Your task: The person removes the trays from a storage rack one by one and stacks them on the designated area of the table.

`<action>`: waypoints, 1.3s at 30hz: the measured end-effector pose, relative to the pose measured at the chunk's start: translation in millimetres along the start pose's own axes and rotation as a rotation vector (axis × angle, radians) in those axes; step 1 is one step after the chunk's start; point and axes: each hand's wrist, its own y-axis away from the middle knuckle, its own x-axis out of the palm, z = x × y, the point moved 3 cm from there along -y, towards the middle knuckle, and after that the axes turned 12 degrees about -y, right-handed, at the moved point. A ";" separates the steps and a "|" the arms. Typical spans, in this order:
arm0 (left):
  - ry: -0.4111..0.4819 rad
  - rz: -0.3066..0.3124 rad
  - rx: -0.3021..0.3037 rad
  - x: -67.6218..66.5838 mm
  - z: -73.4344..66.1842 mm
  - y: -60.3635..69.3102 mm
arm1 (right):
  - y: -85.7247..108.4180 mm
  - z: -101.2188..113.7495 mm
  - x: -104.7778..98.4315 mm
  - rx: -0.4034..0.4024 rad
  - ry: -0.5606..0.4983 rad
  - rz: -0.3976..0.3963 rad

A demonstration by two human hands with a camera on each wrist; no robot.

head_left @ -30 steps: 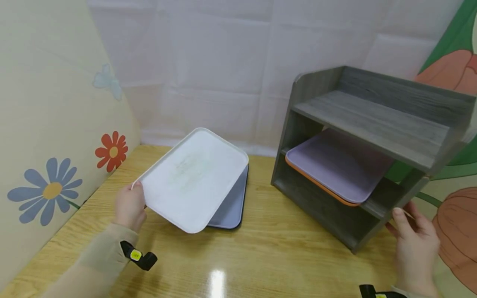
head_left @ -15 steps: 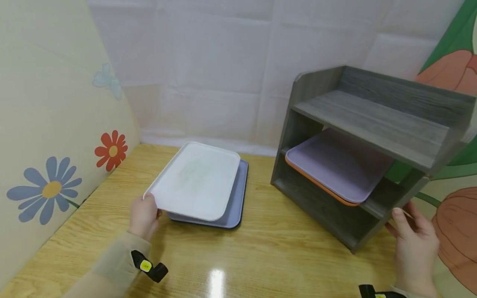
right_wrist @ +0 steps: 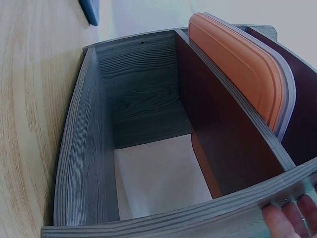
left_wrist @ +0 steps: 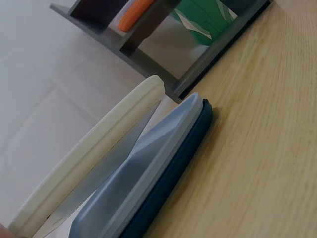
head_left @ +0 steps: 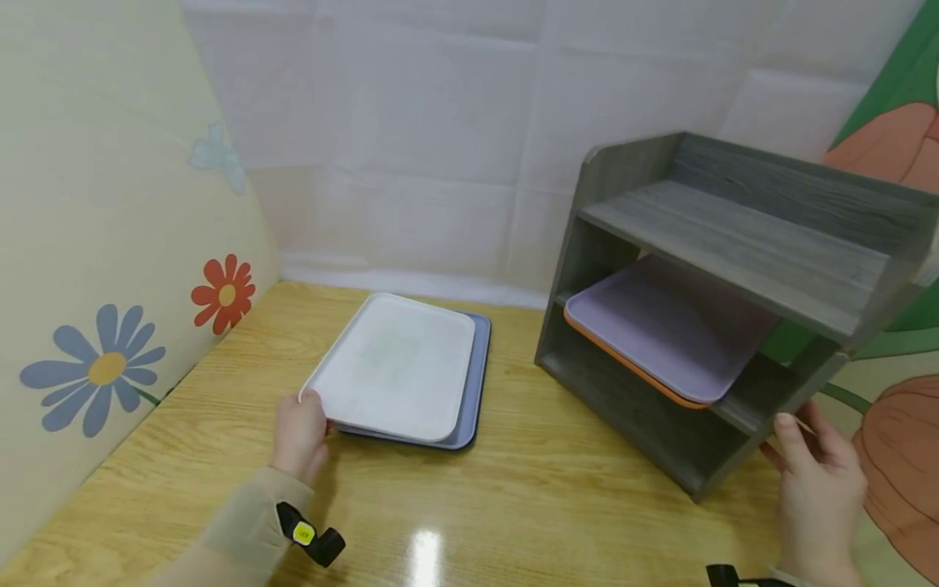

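My left hand (head_left: pixel 299 434) grips the near left corner of a white tray (head_left: pixel 396 367). Beneath it lies a blue-grey tray (head_left: pixel 475 375), stacked on a dark blue tray (left_wrist: pixel 173 193) on the table. The left wrist view shows a wedge of space between the white tray and the blue-grey one. At the right, my right hand (head_left: pixel 817 481) holds the front edge of the grey wooden shelf's (head_left: pixel 756 236) side panel; its fingertips (right_wrist: pixel 292 218) show against the outer face. Resting on the middle board are a lilac tray (head_left: pixel 667 326) and an orange tray (right_wrist: pixel 233 64) under it.
The shelf's lower compartment (right_wrist: pixel 143 99) opens below the orange tray. Wood-grain table (head_left: pixel 513 505) lies between the tray stack and the shelf. A white cloth (head_left: pixel 411 147) hangs behind, and flower-printed panels (head_left: pixel 103 204) stand at both sides.
My left hand has brought the white tray down and slightly right, from raised and tilted to nearly flat over the blue-grey tray. The right hand and shelf have stayed put.
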 end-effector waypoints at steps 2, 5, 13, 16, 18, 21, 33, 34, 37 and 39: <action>0.001 -0.002 0.006 2.3 2.0 0.1 | 0.3 0.1 0.0 -0.005 0.003 0.005; 0.008 0.010 -0.001 4.9 5.4 -0.8 | 1.1 -0.3 -0.2 -0.011 0.014 -0.006; 0.008 0.057 -0.015 10.0 12.8 -1.5 | 0.8 -0.3 -0.7 -0.026 0.026 0.009; -0.003 0.065 -0.013 11.9 13.4 0.2 | 0.4 -0.6 -0.6 -0.025 0.015 0.010; -0.011 0.073 -0.009 12.6 13.5 1.2 | 0.1 -0.5 -0.2 -0.024 0.011 0.009; -0.014 0.091 0.009 12.7 13.1 1.4 | 0.4 -0.3 -0.1 -0.022 0.010 0.004; -0.005 0.245 -0.037 6.6 19.3 -2.8 | 0.4 -0.1 0.4 -0.027 0.004 0.009; -0.009 0.252 -0.038 5.4 20.2 -3.4 | 0.4 -0.2 0.5 -0.030 0.007 0.010; -0.034 0.267 -0.048 1.9 21.8 -4.6 | 0.4 -0.4 0.5 -0.037 0.008 0.016; -0.043 0.271 -0.052 0.8 23.0 -4.9 | 0.5 -0.5 0.4 -0.042 0.001 0.018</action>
